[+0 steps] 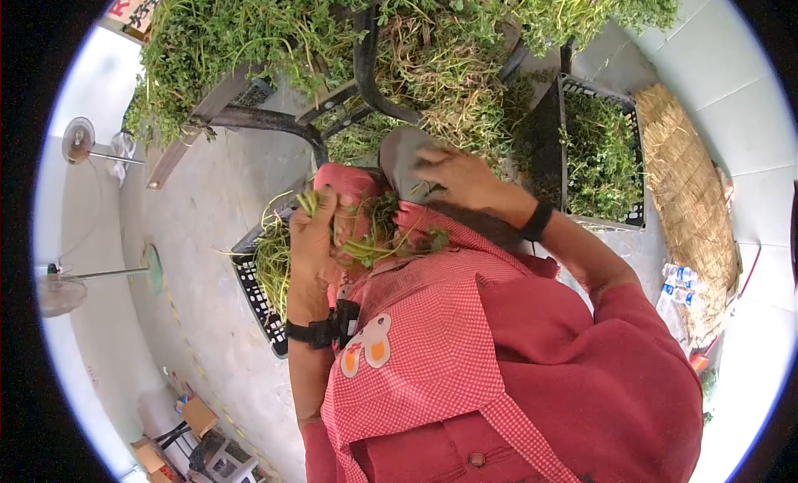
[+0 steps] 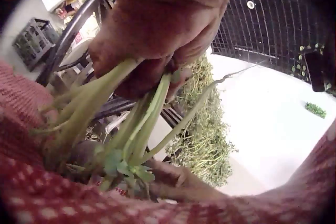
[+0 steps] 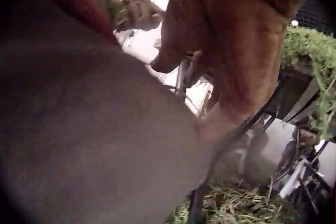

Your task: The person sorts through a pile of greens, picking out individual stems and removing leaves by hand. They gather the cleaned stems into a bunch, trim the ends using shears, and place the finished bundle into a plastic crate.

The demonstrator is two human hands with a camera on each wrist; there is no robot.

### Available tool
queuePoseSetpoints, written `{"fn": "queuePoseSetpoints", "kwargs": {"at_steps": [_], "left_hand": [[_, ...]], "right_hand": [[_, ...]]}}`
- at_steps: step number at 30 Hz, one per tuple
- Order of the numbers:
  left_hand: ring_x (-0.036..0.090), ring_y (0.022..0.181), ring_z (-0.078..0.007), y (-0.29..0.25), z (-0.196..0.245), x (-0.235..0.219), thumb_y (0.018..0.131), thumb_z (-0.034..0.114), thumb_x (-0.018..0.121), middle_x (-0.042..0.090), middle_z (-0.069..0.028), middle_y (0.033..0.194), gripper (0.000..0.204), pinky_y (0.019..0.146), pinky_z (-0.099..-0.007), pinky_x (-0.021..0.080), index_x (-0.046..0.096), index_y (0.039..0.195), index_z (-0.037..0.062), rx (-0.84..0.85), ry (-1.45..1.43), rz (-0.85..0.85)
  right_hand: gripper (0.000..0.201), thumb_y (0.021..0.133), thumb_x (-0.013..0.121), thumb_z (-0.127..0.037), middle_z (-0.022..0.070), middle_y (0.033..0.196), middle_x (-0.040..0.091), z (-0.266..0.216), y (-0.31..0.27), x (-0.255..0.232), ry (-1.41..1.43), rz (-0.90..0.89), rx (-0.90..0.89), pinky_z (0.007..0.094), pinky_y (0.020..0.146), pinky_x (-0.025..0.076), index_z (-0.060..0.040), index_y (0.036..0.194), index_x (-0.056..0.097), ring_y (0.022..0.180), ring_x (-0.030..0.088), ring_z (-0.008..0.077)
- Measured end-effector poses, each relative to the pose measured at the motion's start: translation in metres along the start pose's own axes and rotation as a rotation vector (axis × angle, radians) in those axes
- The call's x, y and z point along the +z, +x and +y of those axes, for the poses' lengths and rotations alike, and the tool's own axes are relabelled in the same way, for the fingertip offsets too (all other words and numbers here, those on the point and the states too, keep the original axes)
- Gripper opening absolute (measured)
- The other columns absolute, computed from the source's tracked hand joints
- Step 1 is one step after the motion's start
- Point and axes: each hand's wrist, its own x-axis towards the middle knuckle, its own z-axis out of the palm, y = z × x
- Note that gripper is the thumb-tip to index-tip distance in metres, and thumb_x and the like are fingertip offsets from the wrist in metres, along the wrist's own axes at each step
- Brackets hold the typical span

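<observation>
My left hand (image 1: 311,243) grips a bunch of green leafy stems (image 1: 374,243) in front of the checked apron. In the left wrist view, thick pale stems (image 2: 147,121) stick out from under the curled fingers, with a few small leaves lower down. My right hand (image 1: 467,180) is over the grey-covered knee (image 1: 402,163), its fingers loosely bent and blurred. A small green bit (image 1: 422,188) shows by its fingertips. In the right wrist view, the right hand (image 3: 231,50) has a gap between thumb and fingers beside the grey cloth (image 3: 105,129).
Piled greens (image 1: 249,42) cover the table ahead, above dark curved metal legs (image 1: 366,59). More cut greens (image 1: 457,84) lie heaped beneath. A black crate (image 1: 274,333) with stems stands at left, another crate (image 1: 642,175) of greens at right, beside a rolled straw mat (image 1: 686,184).
</observation>
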Motion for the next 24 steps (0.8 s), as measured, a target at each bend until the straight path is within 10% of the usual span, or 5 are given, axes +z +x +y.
{"fn": "queuePoseSetpoints", "kwargs": {"at_steps": [5, 8, 18, 21, 24], "left_hand": [[0.036, 0.044, -0.0068, -0.013, 0.022, -0.021, 0.091, 0.032, 0.050, 0.043, 0.0029, 0.052, 0.028, 0.040, -0.0203, 0.025, 0.056, 0.080, 0.0072, 0.171, -0.105, 0.040], [0.031, 0.043, -0.0066, -0.016, 0.033, -0.038, 0.091, 0.032, 0.050, 0.036, 0.0041, 0.049, 0.026, 0.039, -0.0203, 0.023, 0.054, 0.080, 0.0081, 0.270, -0.291, 0.040], [0.029, 0.049, -0.0051, -0.023, 0.067, -0.039, 0.090, 0.029, 0.053, 0.035, 0.0057, 0.056, 0.023, 0.037, -0.0196, 0.019, 0.053, 0.083, 0.0069, 0.252, -0.757, -0.085], [0.032, 0.051, -0.0063, -0.015, 0.065, -0.037, 0.092, 0.030, 0.049, 0.037, 0.0049, 0.058, 0.025, 0.036, -0.0201, 0.024, 0.053, 0.083, 0.0072, 0.228, -0.782, -0.143], [0.035, 0.052, -0.0075, -0.010, 0.064, -0.025, 0.093, 0.032, 0.045, 0.038, 0.0040, 0.059, 0.028, 0.036, -0.0207, 0.027, 0.051, 0.082, 0.0073, 0.192, -0.818, -0.192]], "right_hand": [[0.022, 0.076, 0.062, -0.026, 0.0114, 0.108, 0.056, 0.015, -0.001, 0.006, -0.025, 0.107, -0.187, 0.0362, 0.079, 0.046, -0.0116, 0.093, 0.063, 0.095, 0.056, 0.0310], [0.020, 0.078, 0.060, -0.026, 0.0103, 0.090, 0.062, 0.031, -0.007, -0.020, 0.068, 0.159, 0.286, 0.0358, 0.069, 0.048, -0.0105, 0.089, 0.064, 0.079, 0.060, 0.0284], [0.026, 0.076, 0.068, -0.021, 0.0145, 0.088, 0.065, 0.120, -0.018, -0.084, 0.051, 0.637, 0.660, 0.0333, 0.071, 0.048, -0.0049, 0.096, 0.064, 0.079, 0.063, 0.0256], [0.029, 0.074, 0.069, -0.020, 0.0145, 0.096, 0.063, 0.110, 0.002, -0.085, -0.390, 0.856, 0.368, 0.0348, 0.080, 0.047, -0.0073, 0.100, 0.063, 0.090, 0.060, 0.0266], [0.031, 0.074, 0.069, -0.014, 0.0124, 0.094, 0.062, -0.002, 0.024, -0.108, 0.077, 0.605, 0.002, 0.0262, 0.070, 0.048, -0.0025, 0.101, 0.061, 0.085, 0.060, 0.0174]]}}
